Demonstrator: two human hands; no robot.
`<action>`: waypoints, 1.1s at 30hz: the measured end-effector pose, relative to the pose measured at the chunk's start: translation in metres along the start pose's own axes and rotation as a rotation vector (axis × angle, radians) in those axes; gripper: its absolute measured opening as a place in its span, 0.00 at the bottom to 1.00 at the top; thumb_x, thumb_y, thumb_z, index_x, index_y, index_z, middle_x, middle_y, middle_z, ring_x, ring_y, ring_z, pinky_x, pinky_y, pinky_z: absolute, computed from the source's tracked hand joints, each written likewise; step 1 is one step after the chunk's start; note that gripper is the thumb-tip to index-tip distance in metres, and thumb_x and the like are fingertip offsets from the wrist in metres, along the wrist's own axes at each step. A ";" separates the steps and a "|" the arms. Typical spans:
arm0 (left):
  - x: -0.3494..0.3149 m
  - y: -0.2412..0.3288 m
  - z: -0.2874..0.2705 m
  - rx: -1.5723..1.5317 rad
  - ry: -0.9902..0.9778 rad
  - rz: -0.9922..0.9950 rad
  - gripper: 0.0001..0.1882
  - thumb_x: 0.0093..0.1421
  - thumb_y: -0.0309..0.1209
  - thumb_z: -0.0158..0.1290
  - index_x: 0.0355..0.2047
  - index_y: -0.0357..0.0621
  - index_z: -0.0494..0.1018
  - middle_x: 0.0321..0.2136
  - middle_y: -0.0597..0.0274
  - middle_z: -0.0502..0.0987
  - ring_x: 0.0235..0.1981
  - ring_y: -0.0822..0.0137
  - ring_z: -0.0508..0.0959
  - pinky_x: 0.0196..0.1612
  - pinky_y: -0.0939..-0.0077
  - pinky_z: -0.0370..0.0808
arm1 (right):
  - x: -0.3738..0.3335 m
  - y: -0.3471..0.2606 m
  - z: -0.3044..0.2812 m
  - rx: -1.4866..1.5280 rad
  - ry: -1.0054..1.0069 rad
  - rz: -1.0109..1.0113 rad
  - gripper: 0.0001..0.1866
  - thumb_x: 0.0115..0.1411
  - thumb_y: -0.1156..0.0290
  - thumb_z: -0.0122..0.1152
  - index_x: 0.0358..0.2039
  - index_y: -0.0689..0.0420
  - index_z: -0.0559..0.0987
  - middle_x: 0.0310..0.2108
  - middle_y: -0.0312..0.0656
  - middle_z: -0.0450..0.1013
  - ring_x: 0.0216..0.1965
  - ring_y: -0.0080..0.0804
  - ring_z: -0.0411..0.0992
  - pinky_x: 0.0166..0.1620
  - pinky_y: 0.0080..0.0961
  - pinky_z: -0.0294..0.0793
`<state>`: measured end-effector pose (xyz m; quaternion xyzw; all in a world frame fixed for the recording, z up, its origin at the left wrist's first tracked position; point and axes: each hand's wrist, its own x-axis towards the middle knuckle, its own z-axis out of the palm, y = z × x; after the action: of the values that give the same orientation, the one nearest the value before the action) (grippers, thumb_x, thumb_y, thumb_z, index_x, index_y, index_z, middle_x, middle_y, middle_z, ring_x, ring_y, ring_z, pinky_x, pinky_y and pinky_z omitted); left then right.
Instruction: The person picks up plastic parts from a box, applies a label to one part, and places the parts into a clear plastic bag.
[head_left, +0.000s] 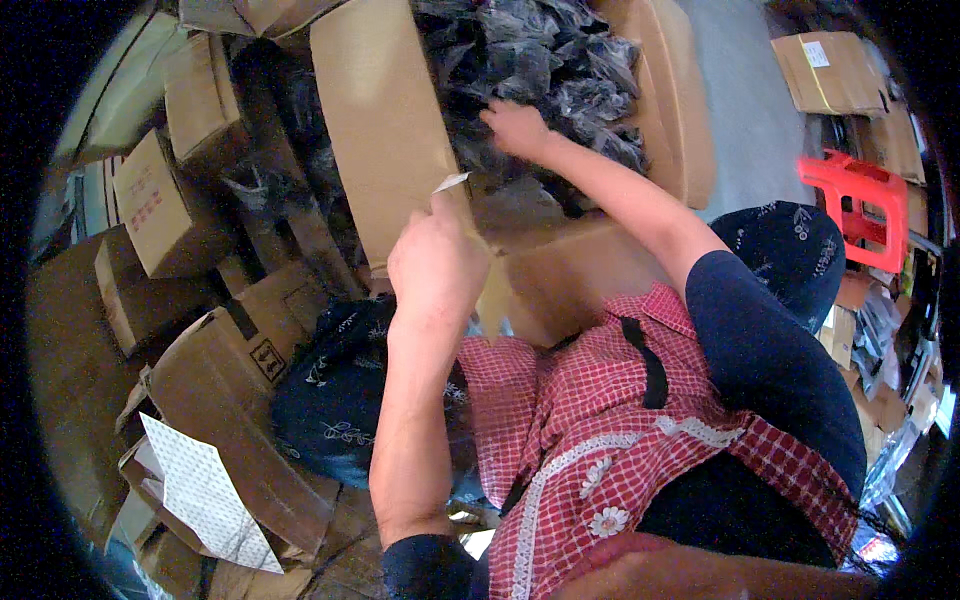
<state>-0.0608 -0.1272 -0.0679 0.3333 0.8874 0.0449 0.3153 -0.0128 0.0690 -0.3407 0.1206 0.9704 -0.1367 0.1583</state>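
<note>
My left hand (440, 258) is raised in front of the open carton, fingers closed in a pinch on a small white paper slip (452, 182). Just below that hand hangs something pale yellow (494, 295); whether the hand holds it too is unclear. My right hand (517, 130) reaches over the near side of the large cardboard box (378, 120), its fingers curled at the black plastic-wrapped items (530, 60) inside. What those fingers hold, if anything, cannot be made out. The contents of the wrapped items are hidden.
Several cardboard cartons (165, 205) crowd the left side. An opened carton (235, 400) stands at the lower left, beside a white patterned sheet (205, 490). To the right are a red plastic stool (870, 210) and a closed carton (828, 75). My knees flank the box.
</note>
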 end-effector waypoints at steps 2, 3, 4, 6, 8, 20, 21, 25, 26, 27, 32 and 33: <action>0.000 -0.003 0.003 -0.038 0.044 -0.001 0.17 0.53 0.26 0.48 0.44 0.34 0.68 0.32 0.38 0.76 0.35 0.41 0.79 0.40 0.51 0.76 | 0.014 0.003 -0.010 -0.162 0.197 -0.155 0.25 0.47 0.67 0.68 0.48 0.51 0.77 0.56 0.48 0.67 0.55 0.45 0.68 0.53 0.43 0.69; 0.002 -0.002 0.003 -0.043 0.069 0.004 0.17 0.53 0.26 0.49 0.44 0.34 0.68 0.32 0.39 0.76 0.35 0.41 0.79 0.39 0.51 0.76 | 0.017 0.007 -0.009 -0.222 0.168 -0.115 0.27 0.46 0.65 0.69 0.49 0.50 0.77 0.60 0.47 0.63 0.59 0.44 0.63 0.57 0.43 0.63; 0.003 0.001 0.002 -0.048 0.100 0.012 0.17 0.53 0.25 0.49 0.43 0.33 0.68 0.32 0.39 0.76 0.34 0.41 0.79 0.39 0.51 0.76 | 0.022 0.017 -0.007 -0.286 0.144 -0.073 0.29 0.45 0.64 0.71 0.51 0.49 0.76 0.63 0.45 0.59 0.63 0.43 0.58 0.61 0.43 0.58; 0.002 0.002 0.002 -0.036 0.027 -0.027 0.19 0.52 0.25 0.48 0.46 0.36 0.69 0.36 0.39 0.77 0.36 0.42 0.79 0.40 0.52 0.76 | 0.023 0.042 0.007 -0.357 0.075 -0.175 0.19 0.54 0.68 0.57 0.48 0.47 0.79 0.61 0.43 0.64 0.63 0.46 0.59 0.63 0.54 0.55; 0.000 0.007 -0.001 -0.010 -0.037 -0.035 0.21 0.52 0.25 0.48 0.48 0.38 0.70 0.37 0.40 0.77 0.37 0.42 0.79 0.41 0.52 0.77 | 0.015 0.064 0.022 -0.336 0.099 -0.244 0.24 0.47 0.66 0.66 0.48 0.47 0.79 0.62 0.42 0.61 0.62 0.45 0.57 0.64 0.47 0.53; -0.017 0.017 -0.002 -0.041 -0.007 0.020 0.21 0.52 0.24 0.48 0.49 0.36 0.69 0.36 0.41 0.76 0.35 0.44 0.79 0.38 0.53 0.78 | -0.051 0.079 -0.008 -0.210 0.063 -0.178 0.23 0.44 0.71 0.63 0.46 0.49 0.80 0.57 0.44 0.64 0.58 0.48 0.60 0.58 0.45 0.63; -0.018 0.018 -0.004 -0.046 -0.009 0.028 0.21 0.52 0.23 0.49 0.49 0.36 0.69 0.36 0.41 0.76 0.35 0.44 0.79 0.38 0.54 0.78 | -0.045 0.075 -0.010 -0.188 0.039 -0.166 0.23 0.45 0.71 0.62 0.45 0.49 0.81 0.56 0.44 0.66 0.57 0.47 0.61 0.57 0.45 0.63; -0.021 0.019 -0.005 -0.066 0.007 0.058 0.22 0.52 0.23 0.49 0.49 0.35 0.68 0.36 0.42 0.76 0.35 0.44 0.79 0.37 0.55 0.78 | 0.015 0.072 -0.010 0.057 0.150 -0.095 0.18 0.48 0.69 0.58 0.41 0.51 0.81 0.47 0.39 0.74 0.52 0.41 0.68 0.56 0.43 0.64; -0.021 0.018 -0.004 -0.071 0.016 0.064 0.22 0.51 0.23 0.49 0.49 0.35 0.68 0.35 0.42 0.76 0.35 0.44 0.79 0.37 0.55 0.78 | 0.034 0.070 -0.017 -0.027 0.184 -0.108 0.19 0.48 0.68 0.59 0.42 0.51 0.81 0.47 0.40 0.74 0.52 0.42 0.68 0.57 0.44 0.63; -0.022 0.018 -0.004 -0.071 0.010 0.053 0.23 0.51 0.23 0.49 0.50 0.35 0.68 0.35 0.42 0.76 0.35 0.44 0.79 0.37 0.55 0.78 | 0.053 0.067 -0.024 -0.107 0.218 -0.124 0.19 0.47 0.68 0.60 0.43 0.51 0.81 0.47 0.42 0.74 0.52 0.43 0.68 0.58 0.46 0.62; -0.021 0.014 0.001 -0.024 -0.012 0.066 0.24 0.51 0.23 0.50 0.50 0.34 0.67 0.33 0.43 0.75 0.34 0.46 0.79 0.36 0.57 0.78 | 0.111 0.063 -0.008 -0.364 0.104 -0.072 0.16 0.48 0.66 0.65 0.39 0.51 0.82 0.45 0.42 0.75 0.53 0.40 0.68 0.60 0.47 0.59; -0.022 0.014 0.003 -0.026 -0.024 0.065 0.23 0.51 0.23 0.50 0.50 0.34 0.67 0.33 0.44 0.75 0.33 0.46 0.79 0.36 0.57 0.78 | 0.114 0.060 -0.003 -0.390 0.021 -0.048 0.16 0.48 0.65 0.66 0.39 0.51 0.81 0.45 0.42 0.75 0.53 0.40 0.68 0.60 0.48 0.58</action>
<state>-0.0385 -0.1298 -0.0546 0.3586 0.8715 0.0625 0.3286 -0.1015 0.1470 -0.3904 0.0661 0.9827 0.0513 0.1650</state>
